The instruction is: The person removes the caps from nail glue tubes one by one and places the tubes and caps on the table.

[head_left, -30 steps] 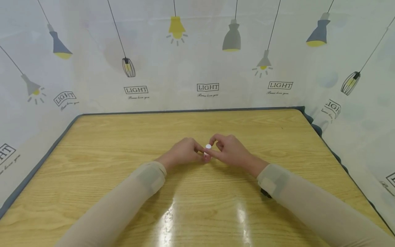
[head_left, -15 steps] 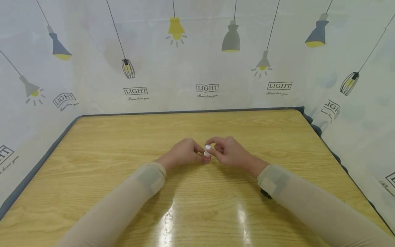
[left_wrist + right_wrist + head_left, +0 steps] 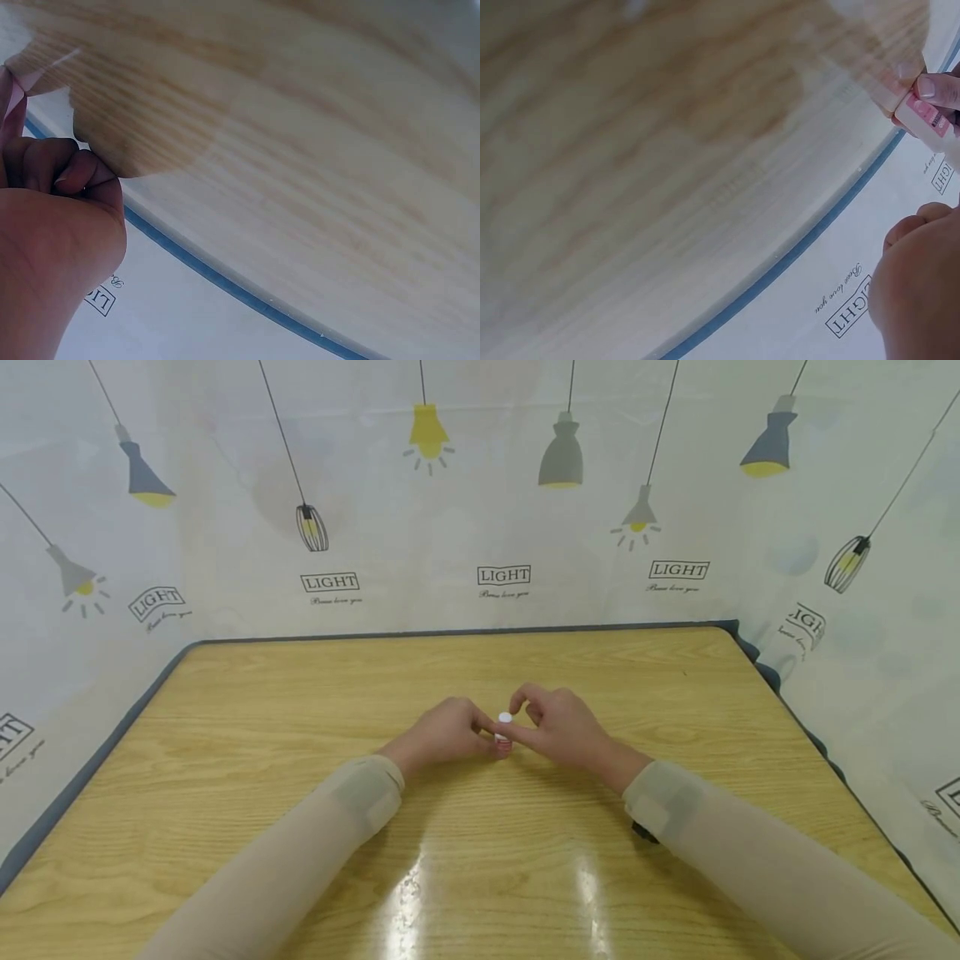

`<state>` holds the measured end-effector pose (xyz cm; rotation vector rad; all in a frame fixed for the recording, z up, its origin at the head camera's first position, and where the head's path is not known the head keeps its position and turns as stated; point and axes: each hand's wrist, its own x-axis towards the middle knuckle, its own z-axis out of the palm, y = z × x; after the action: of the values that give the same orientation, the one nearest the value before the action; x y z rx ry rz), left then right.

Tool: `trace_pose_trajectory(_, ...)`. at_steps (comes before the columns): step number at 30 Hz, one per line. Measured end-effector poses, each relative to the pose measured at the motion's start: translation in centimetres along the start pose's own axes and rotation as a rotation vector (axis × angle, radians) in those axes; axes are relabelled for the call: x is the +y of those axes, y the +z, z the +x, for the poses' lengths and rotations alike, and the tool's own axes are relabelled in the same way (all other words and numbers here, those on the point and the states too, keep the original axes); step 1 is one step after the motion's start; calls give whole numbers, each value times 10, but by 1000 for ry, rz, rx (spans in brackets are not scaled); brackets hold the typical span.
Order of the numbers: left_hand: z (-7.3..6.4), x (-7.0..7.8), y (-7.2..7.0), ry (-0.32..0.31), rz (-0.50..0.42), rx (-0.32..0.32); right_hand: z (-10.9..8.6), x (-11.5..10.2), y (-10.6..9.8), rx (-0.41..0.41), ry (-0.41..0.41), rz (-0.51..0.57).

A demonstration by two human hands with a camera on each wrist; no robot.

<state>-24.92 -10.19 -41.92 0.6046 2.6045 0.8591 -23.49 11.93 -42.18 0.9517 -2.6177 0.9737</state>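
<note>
A small white bottle (image 3: 504,746) with a pink-red label stands upright near the middle of the wooden table. My left hand (image 3: 448,729) grips its lower part from the left, fingertips at the label. On top sits a white cap (image 3: 506,717); my right hand (image 3: 561,727) is at it, the thumb stretched across its front and the curled index finger at its right edge. In the right wrist view the bottle's pink label (image 3: 928,112) shows beside a left thumb. The left wrist view shows my left hand (image 3: 64,217) with curled fingers; the bottle is hardly visible there.
The glossy wooden table (image 3: 337,693) reflects light near its front. Behind it and at both sides hangs a pale curtain (image 3: 390,527) printed with lamps and LIGHT lettering. A dark blue strip (image 3: 375,633) follows the table's edge.
My right thumb and index finger closed around the cap half a second ago. Now the thumb has slid left across its front and the index finger has drawn back. The left hand keeps its place.
</note>
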Motion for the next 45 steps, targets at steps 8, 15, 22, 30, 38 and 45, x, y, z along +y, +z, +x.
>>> trace_pose_trajectory(8, 0, 0, -1, 0, 8, -4, 1, -1, -1, -3, -70, 3)
trace_pose_trajectory(15, 0, 0, -1, 16, 4, -6, 1, -1, -2, -4, -141, 41)
trace_pose_trajectory(22, 0, -1, 0, -3, 2, -3, 0, 0, -3, 5, -167, 62)
trace_pose_trajectory(30, 0, -1, 0, 4, -6, 6, 0, 1, -4, 53, -155, 81)
trace_pose_trajectory(38, 0, -1, 1, 4, -23, 9, -1, 2, -4, 113, -206, 95)
trace_pose_trajectory(45, 2, -1, 2, 2, 1, 16, -1, 2, -5, 149, -219, 102)
